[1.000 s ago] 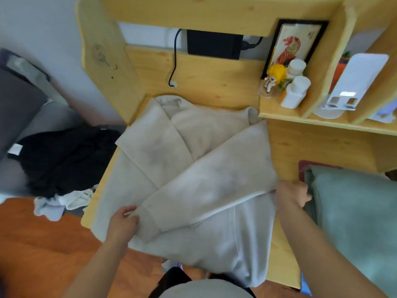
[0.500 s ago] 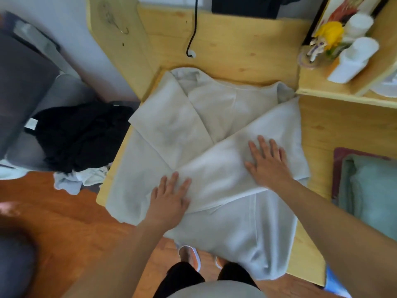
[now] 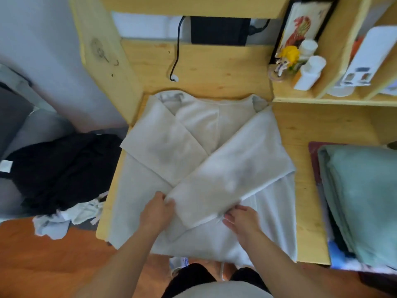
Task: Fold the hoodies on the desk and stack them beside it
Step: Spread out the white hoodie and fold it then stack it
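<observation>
Hoodie (image 3: 206, 160) of pale cream cloth is lying flat on the wooden tabletop (image 3: 305, 190), in the middle of it, with the collar at the far side and the hem hanging a little over the near edge. Both sleeves are lying folded across the chest, so they are crossing each other, and the right sleeve is resting on top of the left one. The left hand (image 3: 155, 214) is pinching the cuff end of the upper sleeve at its near left corner, with the fingers curled on the cloth. The right hand (image 3: 242, 220) is holding the near edge of the same sleeve end, a little to the right, and its fingers are also bent around the fabric. So each grip is closed on the hoodie, and the two hands are staying near to each other.

At the right side of the tabletop a green folded garment (image 3: 363, 196) is lying, well apart from the hoodie. To the left, beside the tabletop, a black garment (image 3: 64, 168) is lying in a heap on something grey. On the shelf (image 3: 300, 97) at the far right, white bottles (image 3: 309, 72) and a small yellow figure (image 3: 289, 55) are standing in front of a framed picture (image 3: 300, 29). A black cable (image 3: 177, 50) is hanging down at the far panel.
</observation>
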A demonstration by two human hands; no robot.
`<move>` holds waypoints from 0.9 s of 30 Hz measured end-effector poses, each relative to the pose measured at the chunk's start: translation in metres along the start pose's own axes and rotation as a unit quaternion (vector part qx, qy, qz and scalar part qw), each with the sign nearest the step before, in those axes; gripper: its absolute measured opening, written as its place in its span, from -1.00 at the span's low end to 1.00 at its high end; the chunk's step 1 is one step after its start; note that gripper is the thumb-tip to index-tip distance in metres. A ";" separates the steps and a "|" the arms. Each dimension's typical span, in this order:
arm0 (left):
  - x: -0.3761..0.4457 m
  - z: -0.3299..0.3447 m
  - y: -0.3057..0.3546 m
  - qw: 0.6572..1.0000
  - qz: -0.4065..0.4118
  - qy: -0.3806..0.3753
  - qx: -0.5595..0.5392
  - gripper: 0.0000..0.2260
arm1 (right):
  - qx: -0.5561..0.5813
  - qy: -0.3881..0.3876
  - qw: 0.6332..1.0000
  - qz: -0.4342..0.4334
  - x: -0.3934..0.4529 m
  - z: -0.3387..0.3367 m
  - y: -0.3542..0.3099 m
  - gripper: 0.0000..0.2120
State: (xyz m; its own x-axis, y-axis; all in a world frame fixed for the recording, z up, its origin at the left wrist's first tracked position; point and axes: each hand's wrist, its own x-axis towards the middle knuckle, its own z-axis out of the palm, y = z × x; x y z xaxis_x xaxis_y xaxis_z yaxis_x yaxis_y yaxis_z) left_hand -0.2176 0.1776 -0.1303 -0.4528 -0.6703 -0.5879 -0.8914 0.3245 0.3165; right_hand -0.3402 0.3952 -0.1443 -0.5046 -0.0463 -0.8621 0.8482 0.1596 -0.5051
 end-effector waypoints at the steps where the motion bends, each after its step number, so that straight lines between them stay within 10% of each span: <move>1: 0.004 -0.006 -0.001 0.999 0.015 -0.024 -0.030 -0.82 | -0.001 0.014 1.000 -0.001 0.000 0.008 0.003 -0.86; 6: 0.004 -0.046 0.021 0.943 0.050 -0.099 -0.313 -0.89 | -0.057 0.096 0.993 -0.026 -0.014 0.032 0.003 -0.79; 11: -0.005 -0.077 0.038 0.896 0.066 -0.187 -0.398 -0.93 | 0.145 0.071 0.987 0.024 -0.043 0.034 -0.005 -0.84; 19: -0.004 -0.120 0.075 0.715 0.016 -0.330 -0.616 -0.64 | 0.356 -0.063 0.931 0.055 -0.070 0.036 0.011 -0.94; 27: 0.013 -0.122 0.096 0.757 0.084 -0.293 -0.578 -0.73 | 0.220 0.008 0.971 0.093 -0.048 0.016 0.039 -0.79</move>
State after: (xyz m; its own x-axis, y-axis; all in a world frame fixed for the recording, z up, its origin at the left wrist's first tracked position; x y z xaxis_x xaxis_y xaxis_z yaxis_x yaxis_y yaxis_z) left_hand -0.3061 0.1188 -0.0167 -0.7911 -0.1640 -0.5893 -0.3595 -0.6547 0.6649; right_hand -0.2807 0.3877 -0.1229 -0.3350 -0.0411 -0.9413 0.9102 -0.2724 -0.3121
